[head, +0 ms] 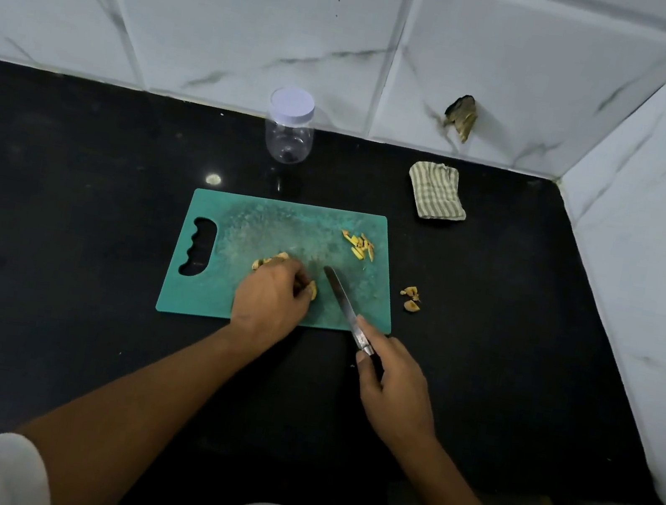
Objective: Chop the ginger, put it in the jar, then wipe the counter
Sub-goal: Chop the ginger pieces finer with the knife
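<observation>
Leftmost, the left hand (271, 297) pinches pale yellow ginger (311, 289) on the green cutting board (222, 300). Right of it, the right hand (396, 390) grips a knife (343, 300). Chopped slivers (359, 245) lie far right; scraps (411, 298) sit just off the board.

1 board (227, 292), 1 knife (343, 300), 1 jar (289, 130), 1 cloth (437, 190), 3 ginger piles (359, 245), 2 hands (270, 299)
</observation>
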`<action>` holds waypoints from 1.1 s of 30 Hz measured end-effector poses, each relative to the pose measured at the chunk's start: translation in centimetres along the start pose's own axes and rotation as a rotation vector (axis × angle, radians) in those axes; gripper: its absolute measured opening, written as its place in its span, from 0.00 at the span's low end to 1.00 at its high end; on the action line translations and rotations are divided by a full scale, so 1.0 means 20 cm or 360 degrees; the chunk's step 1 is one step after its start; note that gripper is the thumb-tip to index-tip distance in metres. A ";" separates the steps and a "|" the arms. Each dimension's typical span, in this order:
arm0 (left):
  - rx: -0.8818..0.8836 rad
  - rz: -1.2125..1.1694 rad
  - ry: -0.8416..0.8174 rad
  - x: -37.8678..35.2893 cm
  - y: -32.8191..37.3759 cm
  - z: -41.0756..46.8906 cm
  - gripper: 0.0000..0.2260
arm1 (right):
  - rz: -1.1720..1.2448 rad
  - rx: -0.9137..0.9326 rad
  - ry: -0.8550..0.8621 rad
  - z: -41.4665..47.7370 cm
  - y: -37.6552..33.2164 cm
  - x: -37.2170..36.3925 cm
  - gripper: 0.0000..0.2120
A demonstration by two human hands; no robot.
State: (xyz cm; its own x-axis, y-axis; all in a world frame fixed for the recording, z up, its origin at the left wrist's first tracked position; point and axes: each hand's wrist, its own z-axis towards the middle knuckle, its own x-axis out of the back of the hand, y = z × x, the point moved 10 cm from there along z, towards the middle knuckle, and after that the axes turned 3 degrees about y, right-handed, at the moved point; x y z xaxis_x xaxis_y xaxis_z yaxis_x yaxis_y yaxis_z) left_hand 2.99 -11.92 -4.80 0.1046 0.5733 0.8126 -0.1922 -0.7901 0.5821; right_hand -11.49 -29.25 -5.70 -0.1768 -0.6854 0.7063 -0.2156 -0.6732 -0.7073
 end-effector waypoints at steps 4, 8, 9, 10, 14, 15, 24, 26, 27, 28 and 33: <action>0.0117 -0.0059 -0.0039 -0.02 -0.02 0.01 0.05 | -0.0031 -0.0013 -0.0021 0.00 -0.01 -0.01 0.24; 0.0280 -0.0172 -0.0016 -0.03 -0.05 0.00 0.05 | -0.0042 -0.0010 -0.0038 0.00 -0.02 -0.02 0.24; 0.0311 -0.0194 -0.0023 -0.04 -0.06 0.00 0.06 | -0.0049 -0.0008 -0.0041 0.00 -0.03 -0.03 0.24; 0.0346 -0.0220 -0.0041 -0.05 -0.06 0.00 0.07 | -0.0059 -0.0005 -0.0043 0.00 -0.03 -0.03 0.25; 0.0526 -0.0403 -0.0147 -0.10 -0.10 0.00 0.09 | -0.0090 0.0011 -0.0037 -0.02 -0.05 -0.05 0.25; 0.0567 -0.0435 -0.0167 -0.11 -0.11 0.00 0.08 | -0.0095 0.0018 -0.0031 -0.03 -0.06 -0.06 0.25; 0.0842 -0.0796 -0.0276 -0.16 -0.14 -0.04 0.04 | -0.0116 0.0033 -0.0011 -0.05 -0.05 -0.07 0.25; 0.0868 -0.0821 -0.0275 -0.16 -0.14 -0.04 0.04 | -0.0133 0.0040 -0.0017 -0.05 -0.05 -0.07 0.25; 0.0872 -0.0831 -0.0274 -0.16 -0.14 -0.04 0.04 | -0.0136 0.0039 -0.0014 -0.05 -0.05 -0.07 0.25; 0.0872 -0.0841 -0.0274 -0.16 -0.13 -0.05 0.04 | -0.0134 0.0036 -0.0007 -0.05 -0.05 -0.07 0.25; 0.0867 -0.0857 -0.0246 -0.16 -0.14 -0.05 0.04 | -0.0118 0.0033 0.0013 -0.05 -0.04 -0.07 0.25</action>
State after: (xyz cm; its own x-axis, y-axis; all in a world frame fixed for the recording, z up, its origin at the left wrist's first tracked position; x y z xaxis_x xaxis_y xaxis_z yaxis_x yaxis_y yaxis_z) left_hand 2.24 -11.30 -9.08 0.1897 0.9028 0.3859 0.4256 -0.4298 0.7963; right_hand -11.99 -27.46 -6.03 -0.1688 -0.6315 0.7568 -0.2084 -0.7275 -0.6536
